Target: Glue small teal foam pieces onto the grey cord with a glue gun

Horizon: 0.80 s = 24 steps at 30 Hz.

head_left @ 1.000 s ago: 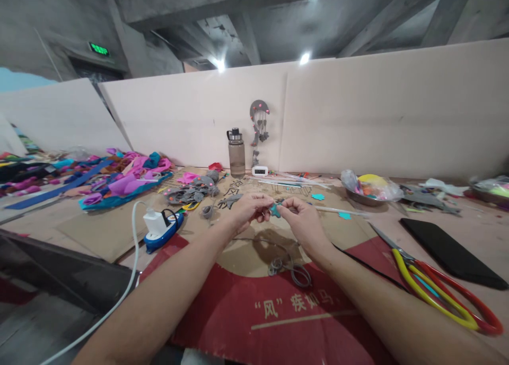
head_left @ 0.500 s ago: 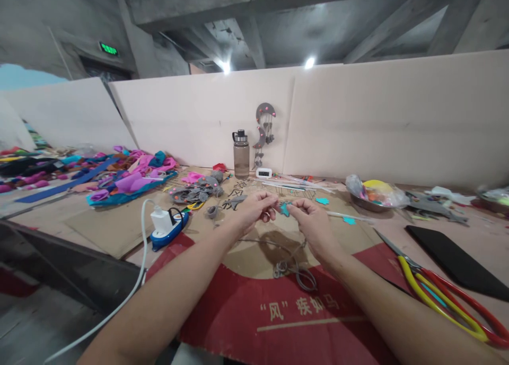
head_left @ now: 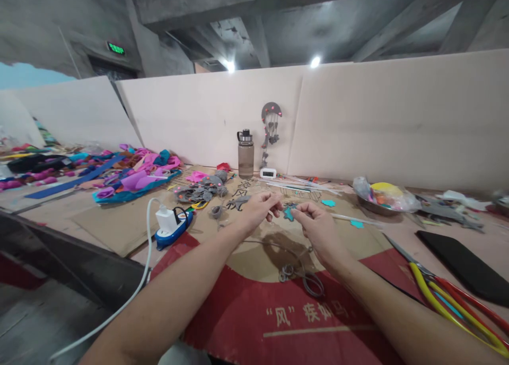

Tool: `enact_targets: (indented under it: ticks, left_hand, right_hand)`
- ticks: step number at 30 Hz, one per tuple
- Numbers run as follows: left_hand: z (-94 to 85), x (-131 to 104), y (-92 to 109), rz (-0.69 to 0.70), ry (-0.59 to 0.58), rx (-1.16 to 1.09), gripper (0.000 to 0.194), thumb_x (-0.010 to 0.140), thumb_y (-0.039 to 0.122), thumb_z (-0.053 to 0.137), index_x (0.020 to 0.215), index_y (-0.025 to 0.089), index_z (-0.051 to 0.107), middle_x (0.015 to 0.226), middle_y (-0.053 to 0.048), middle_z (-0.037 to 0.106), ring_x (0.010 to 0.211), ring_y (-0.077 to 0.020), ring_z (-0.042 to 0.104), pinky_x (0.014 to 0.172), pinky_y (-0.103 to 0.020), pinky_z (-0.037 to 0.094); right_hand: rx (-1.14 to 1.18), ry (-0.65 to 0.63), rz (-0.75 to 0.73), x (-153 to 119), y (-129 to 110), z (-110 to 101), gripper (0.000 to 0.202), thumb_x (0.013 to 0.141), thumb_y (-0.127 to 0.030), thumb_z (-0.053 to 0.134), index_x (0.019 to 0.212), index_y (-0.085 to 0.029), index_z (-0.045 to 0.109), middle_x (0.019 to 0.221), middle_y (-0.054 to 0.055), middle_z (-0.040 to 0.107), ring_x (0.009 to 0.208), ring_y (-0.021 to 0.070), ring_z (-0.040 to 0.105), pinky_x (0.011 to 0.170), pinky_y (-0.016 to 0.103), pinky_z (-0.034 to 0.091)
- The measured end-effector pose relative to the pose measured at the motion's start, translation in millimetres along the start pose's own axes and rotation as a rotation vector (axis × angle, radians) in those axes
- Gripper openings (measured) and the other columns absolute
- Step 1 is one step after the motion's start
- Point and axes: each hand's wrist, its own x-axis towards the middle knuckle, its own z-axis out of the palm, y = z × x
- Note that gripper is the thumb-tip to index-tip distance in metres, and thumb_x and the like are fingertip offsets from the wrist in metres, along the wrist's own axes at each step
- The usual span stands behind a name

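My right hand (head_left: 320,228) is closed in a pinch on a small teal cut-out piece (head_left: 289,213), which looks like felt with a grey part along its top edge. Just left of the piece, my left hand (head_left: 263,211) has thumb and fingers pressed together. Whatever those fingers hold is too small to make out. Below both hands a thin grey cord (head_left: 314,284) lies in loose loops on the cardboard (head_left: 234,312). Two more teal pieces, one farther back (head_left: 328,203) and another (head_left: 357,224) to the right, lie flat beyond my right hand.
Scissors (head_left: 427,275) with yellow and red handles lie at right beside a black phone (head_left: 463,264). A blue power strip (head_left: 174,231) with a white cable sits left. Behind stand a bottle (head_left: 246,158), a small clock (head_left: 268,173), grey felt pieces (head_left: 201,190) and a bowl (head_left: 377,206).
The view has shifted slightly, so everything sits a little farther right. Both hands keep nearly the same pose around the teal piece, which appears slightly turned.
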Motion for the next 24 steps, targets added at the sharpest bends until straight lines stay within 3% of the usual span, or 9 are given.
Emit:
enact_targets:
  ticks: [6, 12, 19, 24]
  left_hand:
    - [2.2, -1.6, 0.6, 0.034, -0.169, -0.068, 0.039, 0.074, 0.05, 0.06, 0.079, 0.012, 0.064, 0.069, -0.004, 0.061, 0.061, -0.0103, 0.055, 0.054, -0.022, 0.039]
    - [5.3, -3.5, -3.1, 0.034, -0.128, -0.042, 0.026, 0.07, 0.037, 0.068, 0.079, 0.012, 0.067, 0.062, -0.001, 0.061, 0.057, -0.0082, 0.052, 0.056, -0.022, 0.036]
    - [5.5, -3.2, -4.9, 0.038, -0.069, -0.078, 0.024, 0.067, 0.034, 0.071, 0.078, 0.014, 0.066, 0.064, 0.001, 0.06, 0.058, -0.0077, 0.052, 0.058, -0.022, 0.037]
    - [4.3, -1.0, -5.7, 0.052, -0.068, -0.057, 0.022, 0.069, 0.035, 0.068, 0.071, 0.014, 0.064, 0.061, 0.002, 0.056, 0.056, -0.0064, 0.047, 0.057, -0.021, 0.035]
  right_hand:
    - [0.035, 0.0, -0.003, -0.2, 1.1, -0.5, 0.027, 0.07, -0.043, 0.063, 0.067, -0.019, 0.052, 0.054, -0.006, 0.043, 0.044, 0.0071, 0.029, 0.042, 0.023, 0.021]
    - [0.077, 0.015, 0.003, -0.1, 0.6, 0.0, 0.029, 0.067, -0.045, 0.067, 0.066, -0.02, 0.053, 0.053, -0.006, 0.046, 0.043, 0.0071, 0.027, 0.045, 0.025, 0.023]
    - [0.064, -0.002, -0.001, 1.2, 5.0, 0.5, 0.03, 0.068, -0.047, 0.066, 0.069, -0.02, 0.055, 0.048, -0.008, 0.039, 0.043, 0.0079, 0.028, 0.046, 0.025, 0.023]
    - [-0.005, -0.022, -0.014, -0.8, 2.5, 2.3, 0.032, 0.069, -0.05, 0.065, 0.072, -0.02, 0.058, 0.049, -0.006, 0.043, 0.044, 0.009, 0.03, 0.047, 0.025, 0.025]
